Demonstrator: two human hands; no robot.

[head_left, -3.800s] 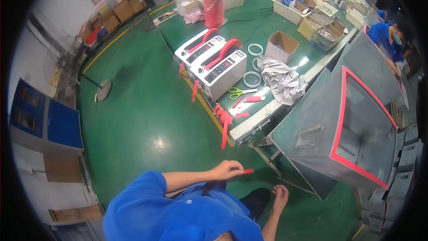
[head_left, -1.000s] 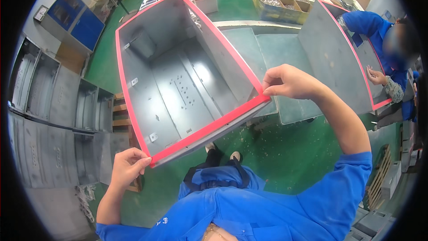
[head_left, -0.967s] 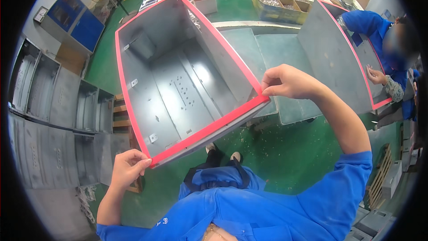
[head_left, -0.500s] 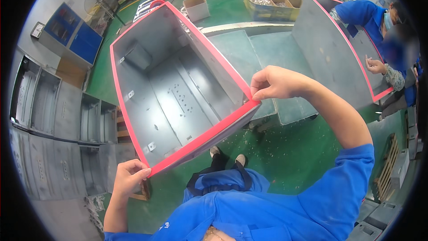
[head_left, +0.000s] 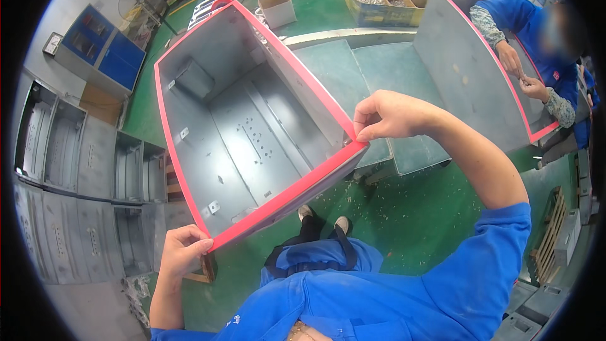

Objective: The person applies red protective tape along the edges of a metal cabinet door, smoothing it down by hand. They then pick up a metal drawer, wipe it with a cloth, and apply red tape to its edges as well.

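A large grey metal cabinet box (head_left: 227,145), open side up, tilts in front of me with red tape (head_left: 278,199) along its rim. At the near left corner, my left hand (head_left: 185,247) is closed, thumb and forefinger pinched on the tape there. My right hand (head_left: 394,115) pinches the tape at the near right corner, its fingers also closed. Inside the box are small white brackets and a patch of punched holes. How firmly the tape sticks under my fingertips cannot be seen.
Grey-green tabletops (head_left: 353,82) stand beyond the box. At the right, a co-worker in blue (head_left: 514,22) leans over a second red-rimmed cabinet (head_left: 464,69). Grey cabinets (head_left: 88,158) are stacked at left. Divided bins of small parts (head_left: 385,16) stand at the back; wooden pallets (head_left: 548,233) at right.
My hands stay at the same two corners, with almost no motion. The co-worker leans further over the second cabinet and has brought both hands together.
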